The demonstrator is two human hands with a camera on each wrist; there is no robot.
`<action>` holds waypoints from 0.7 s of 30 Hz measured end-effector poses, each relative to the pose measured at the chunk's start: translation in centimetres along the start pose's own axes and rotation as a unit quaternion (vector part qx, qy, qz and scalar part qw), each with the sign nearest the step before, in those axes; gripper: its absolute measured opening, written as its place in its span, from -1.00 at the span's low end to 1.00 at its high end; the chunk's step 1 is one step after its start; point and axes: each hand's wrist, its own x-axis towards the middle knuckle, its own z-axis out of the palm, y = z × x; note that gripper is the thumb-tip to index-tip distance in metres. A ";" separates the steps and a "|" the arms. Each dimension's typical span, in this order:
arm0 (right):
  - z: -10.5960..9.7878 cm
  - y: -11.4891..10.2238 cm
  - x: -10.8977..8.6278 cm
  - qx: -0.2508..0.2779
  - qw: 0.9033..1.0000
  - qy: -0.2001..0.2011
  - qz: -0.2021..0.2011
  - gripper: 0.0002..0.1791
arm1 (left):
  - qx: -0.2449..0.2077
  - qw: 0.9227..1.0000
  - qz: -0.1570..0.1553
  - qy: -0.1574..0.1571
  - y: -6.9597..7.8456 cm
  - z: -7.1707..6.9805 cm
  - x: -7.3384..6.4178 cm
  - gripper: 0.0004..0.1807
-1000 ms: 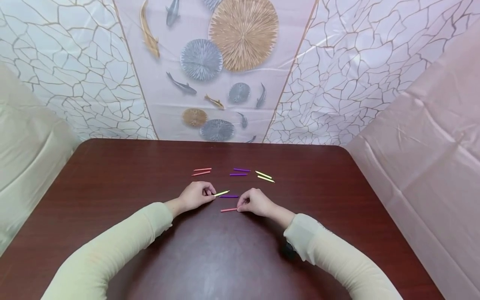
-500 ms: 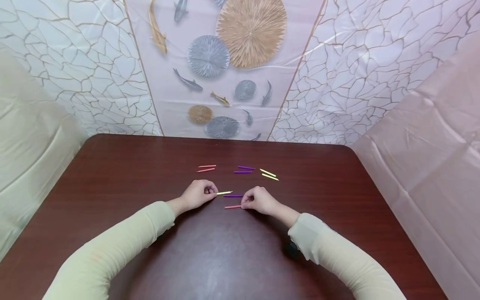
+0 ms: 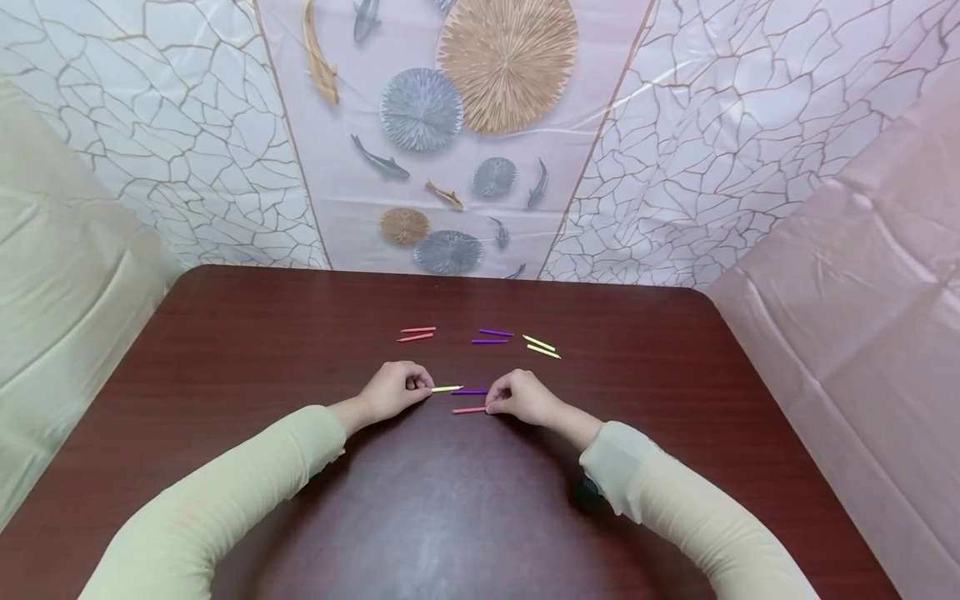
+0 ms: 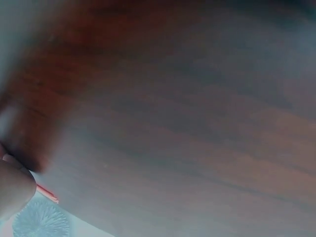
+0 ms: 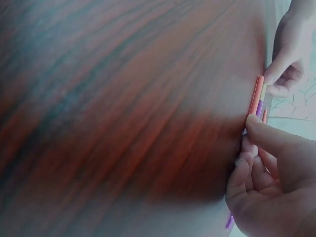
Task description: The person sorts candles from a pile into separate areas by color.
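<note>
In the head view my left hand [image 3: 393,392] pinches the near end of a thin yellow stick [image 3: 447,389] with a narrow tip. That tip overlaps the left end of a purple stick [image 3: 467,392] on the table. My right hand [image 3: 523,397] pinches the right end of a pinkish-red stick [image 3: 468,410], just nearer to me than the purple one and roughly parallel to it. The right wrist view shows thumb and fingers of the right hand [image 5: 276,173] on this red stick [image 5: 256,96]. Only a bit of the left hand [image 4: 15,187] appears in the left wrist view.
Farther back on the dark brown table [image 3: 300,317] lie a red pair of sticks [image 3: 415,337], a purple pair [image 3: 489,342] and a yellow pair [image 3: 543,352]. Patterned cloth [image 3: 360,237] hangs behind the table's far edge.
The yellow stick, tilted up at its tip earlier, now lies nearly level with the purple one. My right hand has brought the red stick closer to the purple. The head view has shifted slightly.
</note>
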 end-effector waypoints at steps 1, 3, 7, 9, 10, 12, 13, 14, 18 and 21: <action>0.0 0.0 0.0 0.002 1.000 0.002 0.000 -0.94 | 0.000 1.000 -0.002 -0.001 0.0 -0.1 0.0 -0.93; -0.1 -0.1 0.0 0.004 1.000 0.006 0.001 -0.94 | 0.002 1.000 -0.003 -0.003 -0.1 -0.2 0.0 -0.95; -0.3 -0.1 0.3 0.007 1.000 0.019 0.010 -0.95 | 0.005 1.000 -0.004 -0.004 -0.2 -0.4 -0.2 -0.97; -0.5 -0.2 0.6 0.008 1.000 0.026 0.015 -0.94 | 0.004 1.000 -0.004 -0.003 -0.3 -0.5 -0.4 -0.97; -0.7 -0.3 0.9 0.011 0.999 0.030 0.020 -0.94 | 0.002 1.000 -0.006 -0.002 -0.3 -0.5 -0.6 -0.97; -1.0 -0.3 1.4 0.014 0.999 0.038 0.028 -0.94 | -0.002 1.000 -0.011 0.001 -0.4 -0.6 -0.9 -0.96; -1.2 -0.4 1.8 0.011 0.999 0.042 0.030 -0.94 | -0.002 1.000 -0.010 0.003 -0.5 -0.7 -1.0 -0.95; -1.3 -0.4 2.2 0.010 0.998 0.046 0.032 -0.93 | -0.003 1.000 -0.008 0.005 -0.5 -0.7 -1.1 -0.95; -1.8 -0.6 3.9 0.003 0.997 0.064 0.042 -0.92 | -0.003 1.000 -0.005 0.011 -0.5 -0.9 -1.5 -0.92; -2.0 -0.9 5.4 0.001 0.996 0.079 0.051 -0.91 | -0.009 1.000 -0.007 0.012 -0.4 -1.0 -1.6 -0.93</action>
